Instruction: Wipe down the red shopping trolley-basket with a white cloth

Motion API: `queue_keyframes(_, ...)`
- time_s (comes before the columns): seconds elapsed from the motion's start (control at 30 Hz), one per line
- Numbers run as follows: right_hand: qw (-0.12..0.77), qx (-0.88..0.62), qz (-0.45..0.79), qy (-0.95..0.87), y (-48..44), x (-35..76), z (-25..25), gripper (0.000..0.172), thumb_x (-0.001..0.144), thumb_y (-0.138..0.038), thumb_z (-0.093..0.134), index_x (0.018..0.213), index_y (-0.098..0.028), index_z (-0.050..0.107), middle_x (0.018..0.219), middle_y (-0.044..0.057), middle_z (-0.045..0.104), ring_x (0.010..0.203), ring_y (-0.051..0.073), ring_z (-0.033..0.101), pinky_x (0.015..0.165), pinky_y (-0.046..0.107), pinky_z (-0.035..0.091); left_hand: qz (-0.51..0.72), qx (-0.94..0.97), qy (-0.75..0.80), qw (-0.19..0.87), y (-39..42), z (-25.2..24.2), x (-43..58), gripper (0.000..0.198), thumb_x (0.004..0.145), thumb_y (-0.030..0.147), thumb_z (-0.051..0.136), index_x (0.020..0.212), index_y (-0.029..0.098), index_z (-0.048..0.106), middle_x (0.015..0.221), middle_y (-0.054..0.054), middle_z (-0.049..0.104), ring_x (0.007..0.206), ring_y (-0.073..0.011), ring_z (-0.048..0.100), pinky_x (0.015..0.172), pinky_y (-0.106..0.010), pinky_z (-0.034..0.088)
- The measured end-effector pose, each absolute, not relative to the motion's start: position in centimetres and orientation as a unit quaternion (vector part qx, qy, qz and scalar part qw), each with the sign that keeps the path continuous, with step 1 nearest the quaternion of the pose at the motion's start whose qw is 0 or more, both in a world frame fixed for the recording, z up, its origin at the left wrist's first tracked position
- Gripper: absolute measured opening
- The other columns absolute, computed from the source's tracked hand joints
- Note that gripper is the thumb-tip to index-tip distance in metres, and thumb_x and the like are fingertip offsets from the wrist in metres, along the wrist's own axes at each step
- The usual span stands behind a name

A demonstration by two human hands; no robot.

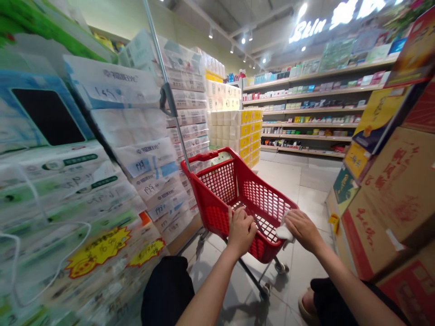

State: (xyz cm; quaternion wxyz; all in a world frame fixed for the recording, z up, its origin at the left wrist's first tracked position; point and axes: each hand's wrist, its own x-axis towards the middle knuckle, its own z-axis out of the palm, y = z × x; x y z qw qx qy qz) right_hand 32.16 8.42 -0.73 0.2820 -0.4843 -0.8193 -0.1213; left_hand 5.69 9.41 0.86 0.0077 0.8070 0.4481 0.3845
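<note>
Left hand: the left hand point(241, 228) sits on the near rim of the red trolley basket point(238, 190), its fingers point(250, 225) curled closed over the edge, a hold that would brace the basket on its wheels
Right hand: the right hand point(303, 231) is on the same rim further to the right, fingers closed on a white cloth point(283, 232) and pressing it against the plastic
Cloth: bunched between the palm and the rim, touching the basket's near right corner, partly hidden under the hand
Basket: low on a wheeled frame on the tiled floor point(299, 181), tilted away from the camera, with nothing visible inside; its metal handle pole point(166, 77) rises up to the left
Posture: both knees show at the bottom edge, so the person is down low, close to the basket's height
Left side: stacked tissue packs point(146, 154) stand just beside the basket
Right side: cardboard boxes point(401, 190) line the aisle, well apart from the hands
Far end: stocked shelves point(306, 108) under bright lights
</note>
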Motion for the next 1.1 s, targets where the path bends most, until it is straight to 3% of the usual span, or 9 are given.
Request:
queue_keyframes(0.27,0.3,-0.52,-0.119,-0.791,4.1,26.6,-0.8,0.032,0.097,-0.025,0.033,0.075,-0.02,0.056,0.075,0.004,0.058,0.08,0.019,0.05,0.084,0.036,0.036,0.387,0.806,0.447,0.009,7.9,1.2,5.9,0.011,0.083,0.019,0.053,0.073,0.022,0.057,0.096,-0.002,0.055,0.126,-0.0223,0.042,0.119,-0.056,0.006)
queue_keyframes(0.5,0.267,-0.52,-0.138,-0.8,1.8,20.8,-0.3,0.028,0.099,-0.032,0.034,0.084,-0.019,0.055,0.082,0.005,0.058,0.079,0.018,0.049,0.078,0.034,0.033,0.387,0.807,0.447,0.009,8.6,1.2,4.8,0.012,0.083,0.017,0.051,0.074,0.021,0.058,0.099,-0.002,0.056,0.126,-0.0216,0.041,0.119,-0.054,0.006)
queue_keyframes(0.77,0.211,-0.407,-0.126,-0.88,2.7,26.5,0.2,0.033,0.098,-0.043,0.036,0.084,-0.021,0.057,0.081,0.004,0.059,0.078,0.018,0.052,0.077,0.033,0.036,0.365,0.83,0.42,0.035,8.0,1.1,3.2,0.015,0.085,0.019,0.05,0.073,0.021,0.059,0.1,-0.001,0.056,0.128,-0.0215,0.04,0.118,-0.056,0.001)
queue_keyframes(1.1,0.213,-0.475,-0.106,-0.847,3.5,29.3,1.3,0.028,0.098,-0.033,0.035,0.082,-0.021,0.054,0.083,0.004,0.059,0.083,0.019,0.052,0.084,0.035,0.036,0.359,0.836,0.412,0.056,7.9,1.5,2.6,0.017,0.085,0.019,0.048,0.073,0.021,0.059,0.1,0.0,0.057,0.131,-0.0217,0.038,0.118,-0.055,-0.001)
